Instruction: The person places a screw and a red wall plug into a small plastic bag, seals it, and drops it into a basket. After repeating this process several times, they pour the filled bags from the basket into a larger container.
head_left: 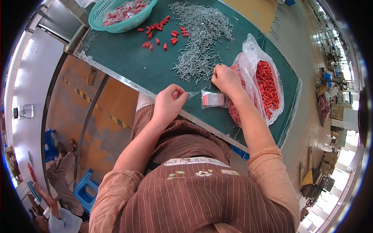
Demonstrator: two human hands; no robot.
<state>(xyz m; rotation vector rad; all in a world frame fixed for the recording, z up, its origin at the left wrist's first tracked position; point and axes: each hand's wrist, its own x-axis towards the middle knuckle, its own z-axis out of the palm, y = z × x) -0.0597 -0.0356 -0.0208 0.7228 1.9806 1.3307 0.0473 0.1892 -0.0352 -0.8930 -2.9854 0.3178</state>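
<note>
**A:** Your left hand [168, 101] is pinched shut on the edge of a small clear bag [192, 94], thumb against fingertips, held just over the near rim of the table [128, 64]. Looks like you hold it there so the mouth sits close to the supplies and you don't have to reach.

**B:** And the right?

**A:** Your right hand [225, 79] is curled closed at the near edge of the pile of small metal pins [200, 42], fingertips down in them. I'd say it's pinching up a few, but what's between the fingers is too small to tell. A stack of empty zip bags [213, 99] lies flat just under that wrist, so a fresh one is right there.

**B:** Red stuff?

**A:** Big open plastic sack of red caps [267, 87] is touching your right forearm on the right. More loose red caps [161, 33] are scattered at the far side, beside a green basket [116, 19] at the far left holding filled packets. Everything's fanned around your hands.
</note>
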